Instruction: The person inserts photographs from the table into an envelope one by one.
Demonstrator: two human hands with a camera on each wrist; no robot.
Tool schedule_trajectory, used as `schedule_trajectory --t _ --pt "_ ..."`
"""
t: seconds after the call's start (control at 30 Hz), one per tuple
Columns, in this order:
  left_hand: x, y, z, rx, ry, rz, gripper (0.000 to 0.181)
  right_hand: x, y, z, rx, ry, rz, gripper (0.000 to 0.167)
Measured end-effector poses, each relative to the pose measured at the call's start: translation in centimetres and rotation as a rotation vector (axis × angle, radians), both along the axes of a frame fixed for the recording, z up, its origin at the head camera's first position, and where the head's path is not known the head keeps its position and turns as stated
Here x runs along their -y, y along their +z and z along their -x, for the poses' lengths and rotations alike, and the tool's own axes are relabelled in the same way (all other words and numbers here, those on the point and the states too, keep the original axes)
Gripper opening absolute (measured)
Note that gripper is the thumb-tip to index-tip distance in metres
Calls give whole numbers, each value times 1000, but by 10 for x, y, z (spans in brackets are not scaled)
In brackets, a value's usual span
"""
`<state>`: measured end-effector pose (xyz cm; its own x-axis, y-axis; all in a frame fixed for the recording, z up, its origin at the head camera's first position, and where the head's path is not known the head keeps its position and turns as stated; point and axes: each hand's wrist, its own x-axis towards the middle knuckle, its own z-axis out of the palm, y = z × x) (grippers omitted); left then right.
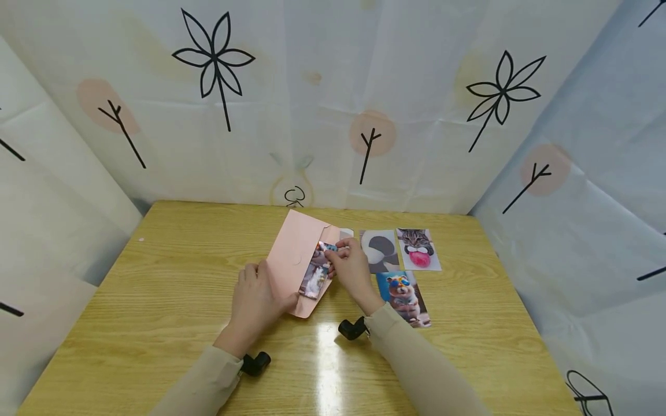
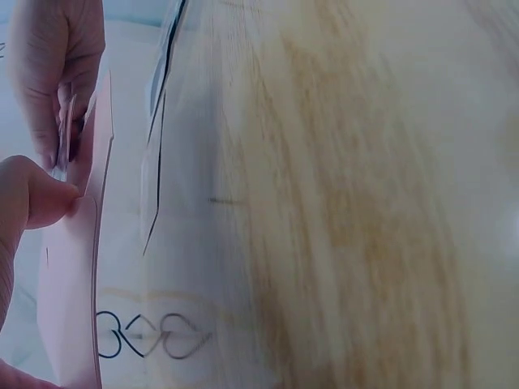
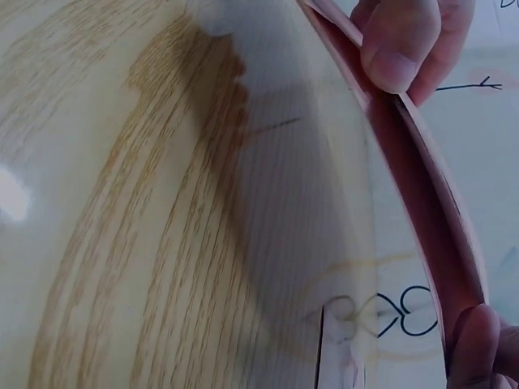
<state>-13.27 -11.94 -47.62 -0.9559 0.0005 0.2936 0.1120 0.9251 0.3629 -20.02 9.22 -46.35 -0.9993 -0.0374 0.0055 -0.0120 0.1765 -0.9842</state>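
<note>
The left hand [image 1: 255,297] is gripping the pink envelope [image 1: 288,254], its thumb pressing near the lower end. The right hand [image 1: 354,268] is pinching a glossy print [image 1: 314,274] by its outer edge, thumb against fingers, the print lying along the envelope's gaping mouth; how far it is reaching inside, I cannot tell. Both are being held over the counter [image 1: 182,277], between its middle and far edge. Toward the far right corner, 3 pictures are lying: a cat photo [image 1: 418,251], a grey photo [image 1: 378,249] and a hamster photo [image 1: 403,297]. The print is probably being light, slippery and easily creased, so edge pinching is suiting it; the envelope is looking stiffer, favouring gripping along its folded side
</note>
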Motion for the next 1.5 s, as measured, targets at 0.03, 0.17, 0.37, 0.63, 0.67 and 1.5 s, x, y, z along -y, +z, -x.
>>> schedule_trajectory --t 0.03,0.17,0.37,0.63,0.67,1.5 --pt "0 0 0 -1 -1 -1 101 1 0 0 0 4 8 29" --pt "0 -1 0 -2 0 -10 100 4 1 1 20 27 34 28" --pt "-1 -2 0 2 5 -8 101 10 1 1 45 73 55 33" --pt "-4 -1 -2 7 9 -29 102 19 -2 3 48 36 57 31" --pt "-4 -2 -2 1 8 -29 101 20 -3 3 56 50 74 32" --pt "22 0 5 58 74 -50 99 -76 4 -7 -10 -19 -388 60"
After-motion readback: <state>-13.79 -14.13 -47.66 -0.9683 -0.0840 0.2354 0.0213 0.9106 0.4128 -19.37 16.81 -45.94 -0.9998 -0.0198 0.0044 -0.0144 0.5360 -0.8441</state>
